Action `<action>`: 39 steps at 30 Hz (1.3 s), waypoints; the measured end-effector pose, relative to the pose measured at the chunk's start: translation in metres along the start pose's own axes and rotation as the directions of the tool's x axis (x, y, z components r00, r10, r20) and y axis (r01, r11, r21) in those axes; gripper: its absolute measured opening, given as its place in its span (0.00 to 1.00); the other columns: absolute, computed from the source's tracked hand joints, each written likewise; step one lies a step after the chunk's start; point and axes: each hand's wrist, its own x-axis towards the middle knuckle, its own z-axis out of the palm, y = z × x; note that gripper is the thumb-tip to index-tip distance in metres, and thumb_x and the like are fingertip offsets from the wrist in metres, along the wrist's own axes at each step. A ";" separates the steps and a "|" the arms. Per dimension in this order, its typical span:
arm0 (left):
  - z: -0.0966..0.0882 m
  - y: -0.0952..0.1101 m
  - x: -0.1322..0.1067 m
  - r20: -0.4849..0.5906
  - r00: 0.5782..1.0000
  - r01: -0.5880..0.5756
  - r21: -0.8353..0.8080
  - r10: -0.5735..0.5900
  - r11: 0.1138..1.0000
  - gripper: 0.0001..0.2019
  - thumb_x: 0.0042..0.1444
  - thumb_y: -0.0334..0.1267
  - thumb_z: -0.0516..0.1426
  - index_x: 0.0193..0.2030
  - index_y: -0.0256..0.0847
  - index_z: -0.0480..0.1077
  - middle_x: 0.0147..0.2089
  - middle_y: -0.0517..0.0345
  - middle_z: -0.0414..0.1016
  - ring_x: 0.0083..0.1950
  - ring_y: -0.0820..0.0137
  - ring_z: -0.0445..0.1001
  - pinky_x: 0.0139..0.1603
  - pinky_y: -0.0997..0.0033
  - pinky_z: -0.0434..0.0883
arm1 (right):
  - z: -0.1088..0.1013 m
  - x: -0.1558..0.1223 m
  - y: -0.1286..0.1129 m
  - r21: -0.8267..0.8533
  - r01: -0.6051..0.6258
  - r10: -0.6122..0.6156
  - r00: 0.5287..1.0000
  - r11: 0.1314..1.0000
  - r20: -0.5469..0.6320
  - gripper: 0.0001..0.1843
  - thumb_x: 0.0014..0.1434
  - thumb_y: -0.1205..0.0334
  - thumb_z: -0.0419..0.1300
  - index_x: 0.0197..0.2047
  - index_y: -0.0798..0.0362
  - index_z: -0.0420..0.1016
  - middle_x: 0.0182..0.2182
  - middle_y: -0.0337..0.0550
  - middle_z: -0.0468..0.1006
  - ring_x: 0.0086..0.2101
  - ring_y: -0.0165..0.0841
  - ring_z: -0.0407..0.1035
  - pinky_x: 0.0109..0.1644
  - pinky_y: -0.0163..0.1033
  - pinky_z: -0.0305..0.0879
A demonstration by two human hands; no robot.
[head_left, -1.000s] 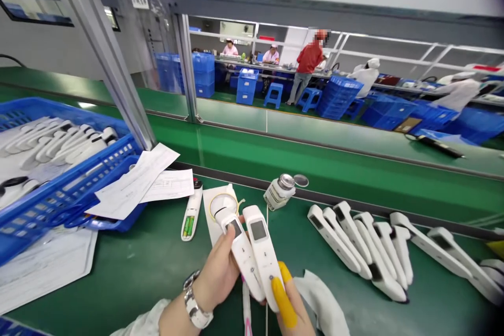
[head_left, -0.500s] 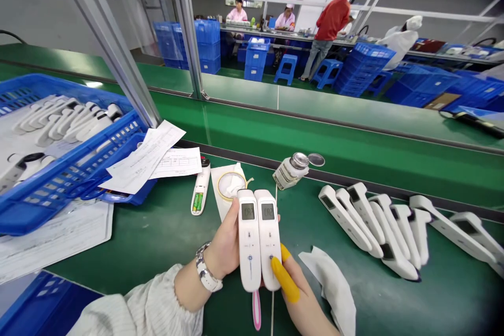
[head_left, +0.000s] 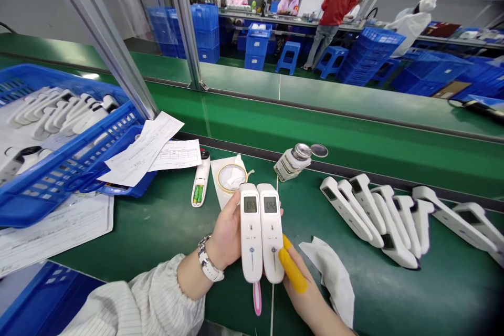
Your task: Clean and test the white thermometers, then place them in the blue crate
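Note:
Two white infrared thermometers stand side by side, screens towards me and lit with characters. My left hand (head_left: 227, 233) is closed around the left thermometer (head_left: 251, 265), its thumb along the edge. My right hand (head_left: 295, 273), with yellow finger cots, holds the right thermometer (head_left: 272, 262); its thumb rests at that one's lower right edge. The fingers behind both are hidden. Below them a pink-edged strip (head_left: 257, 299) pokes out. A crumpled white cloth (head_left: 333, 273) lies right of my right hand. Beyond my left hand lies a thermometer with green batteries showing (head_left: 200, 189).
Several thermometers (head_left: 378, 220) lie in a row at right. A metal-topped bottle (head_left: 291, 164) and a tape roll (head_left: 220, 186) stand behind my hands. At left, a blue basket (head_left: 98, 149) of thermometers stands beside papers (head_left: 142, 152). People work across the green benches.
My right thumb has slid off the right thermometer's button to its edge. Both thermometers remain in my hands. The view has tilted slightly downward.

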 end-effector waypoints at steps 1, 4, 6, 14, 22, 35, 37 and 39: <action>0.000 0.000 0.000 -0.001 1.000 0.005 0.002 -0.005 1.000 0.32 0.58 0.57 0.43 0.56 0.29 0.64 0.52 0.38 0.72 0.56 0.52 0.68 0.59 0.51 0.57 | 0.002 0.001 -0.003 0.006 0.002 -0.002 1.000 1.000 0.010 0.24 0.56 0.44 0.56 0.53 0.45 0.69 0.56 0.43 0.70 0.57 0.43 0.60 0.60 0.49 0.57; 0.001 -0.002 0.001 -0.014 1.000 0.006 0.014 -0.006 1.000 0.32 0.58 0.57 0.44 0.55 0.28 0.65 0.49 0.38 0.74 0.54 0.52 0.69 0.58 0.51 0.58 | 0.010 0.004 -0.018 0.040 0.016 -0.020 0.994 0.999 0.104 0.25 0.55 0.47 0.59 0.53 0.46 0.67 0.54 0.45 0.72 0.54 0.44 0.64 0.58 0.51 0.60; -0.001 -0.004 0.002 -0.025 1.000 -0.003 0.026 0.003 1.000 0.32 0.58 0.57 0.44 0.54 0.29 0.66 0.49 0.38 0.74 0.53 0.52 0.70 0.58 0.51 0.59 | 0.015 0.005 -0.028 0.065 -0.001 -0.010 0.986 0.998 0.164 0.26 0.52 0.50 0.62 0.53 0.47 0.65 0.51 0.46 0.74 0.51 0.44 0.68 0.55 0.51 0.63; -0.007 -0.011 -0.004 0.037 0.994 -0.112 0.325 0.106 0.939 0.22 0.47 0.41 0.63 0.48 0.34 0.68 0.48 0.44 0.74 0.45 0.58 0.73 0.46 0.58 0.68 | 0.018 0.002 -0.031 0.055 -0.024 0.017 0.991 0.998 0.129 0.25 0.50 0.53 0.65 0.49 0.50 0.64 0.45 0.47 0.77 0.44 0.43 0.73 0.46 0.48 0.70; -0.008 -0.013 -0.003 -0.034 0.991 -0.107 0.356 0.128 0.928 0.29 0.56 0.58 0.46 0.52 0.35 0.68 0.49 0.42 0.74 0.50 0.54 0.72 0.51 0.52 0.66 | 0.018 0.002 -0.033 0.007 0.014 -0.015 0.990 1.000 0.143 0.22 0.52 0.54 0.64 0.49 0.49 0.65 0.46 0.47 0.77 0.46 0.43 0.71 0.49 0.48 0.69; -0.007 -0.011 0.002 -0.090 0.996 0.017 0.133 -0.005 0.991 0.34 0.56 0.61 0.43 0.55 0.32 0.66 0.51 0.40 0.73 0.53 0.54 0.70 0.58 0.52 0.61 | 0.020 0.001 -0.036 0.037 -0.002 -0.003 0.991 0.999 0.135 0.22 0.50 0.53 0.65 0.47 0.48 0.67 0.44 0.46 0.78 0.43 0.43 0.73 0.47 0.48 0.70; -0.008 -0.011 0.003 -0.084 0.996 0.041 0.097 -0.033 0.994 0.34 0.56 0.61 0.43 0.55 0.32 0.66 0.52 0.41 0.72 0.53 0.55 0.70 0.59 0.54 0.60 | 0.020 0.001 -0.037 0.059 -0.010 0.001 0.990 0.998 0.144 0.23 0.50 0.52 0.65 0.48 0.48 0.67 0.45 0.46 0.78 0.44 0.44 0.72 0.48 0.48 0.69; -0.008 -0.010 0.004 -0.064 0.996 0.061 0.074 -0.056 0.995 0.35 0.56 0.61 0.43 0.55 0.31 0.66 0.52 0.41 0.73 0.52 0.56 0.71 0.59 0.54 0.60 | 0.020 0.001 -0.037 0.086 -0.007 -0.007 0.987 0.996 0.162 0.23 0.50 0.52 0.65 0.49 0.47 0.67 0.47 0.46 0.77 0.46 0.44 0.72 0.49 0.49 0.68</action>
